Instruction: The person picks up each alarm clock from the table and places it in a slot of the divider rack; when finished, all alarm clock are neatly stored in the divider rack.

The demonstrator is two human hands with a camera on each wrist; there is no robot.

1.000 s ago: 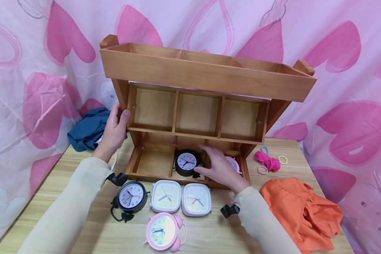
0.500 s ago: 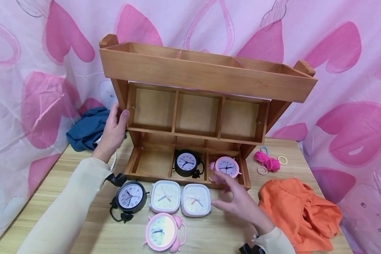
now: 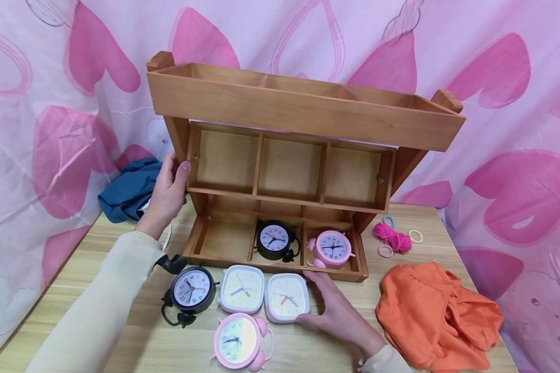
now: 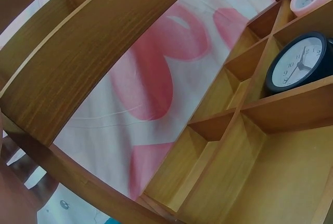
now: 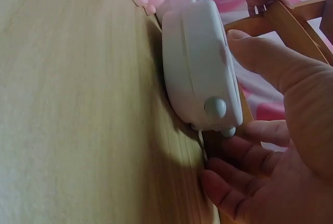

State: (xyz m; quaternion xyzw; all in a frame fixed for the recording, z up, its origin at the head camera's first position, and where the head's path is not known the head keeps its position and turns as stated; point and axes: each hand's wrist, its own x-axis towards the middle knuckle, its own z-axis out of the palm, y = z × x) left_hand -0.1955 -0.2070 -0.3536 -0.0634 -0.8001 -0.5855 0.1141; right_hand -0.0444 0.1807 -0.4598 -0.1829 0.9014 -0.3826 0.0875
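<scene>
white clock (image 3: 287, 298): face up on the table (image 3: 317, 357), at six o'clock from the lowest tier of the wooden shelf (image 3: 303, 111); rounded square casing (one pointer on its dial is orange)
right hand (image 3: 336, 308): at three o'clock from the white clock, thumb and fingers apart, spread to either side of the casing; the thumb tip lies at the rim, yet i cannot tell whether they clamp it
left hand (image 3: 165, 194): at nine o'clock on the wooden shelf, clamped on its side, thumb in front and fingers behind
second white clock (image 3: 241, 289): at nine o'clock, just beside the first
standalone black clock (image 3: 193, 289): farther out at nine o'clock, on the table
loose pink clock (image 3: 237, 340): at eight o'clock from the white clock
shelved black clock (image 3: 274, 240): lowest tier, middle compartment
shelved pink clock (image 3: 332, 248): the compartment at three o'clock from that one
orange cloth (image 3: 438, 313): at three o'clock from the right hand
magenta yarn (image 3: 393, 237): at three o'clock from the lowest tier, among small rings
blue cloth (image 3: 130, 189): at nine o'clock from the left hand
</scene>
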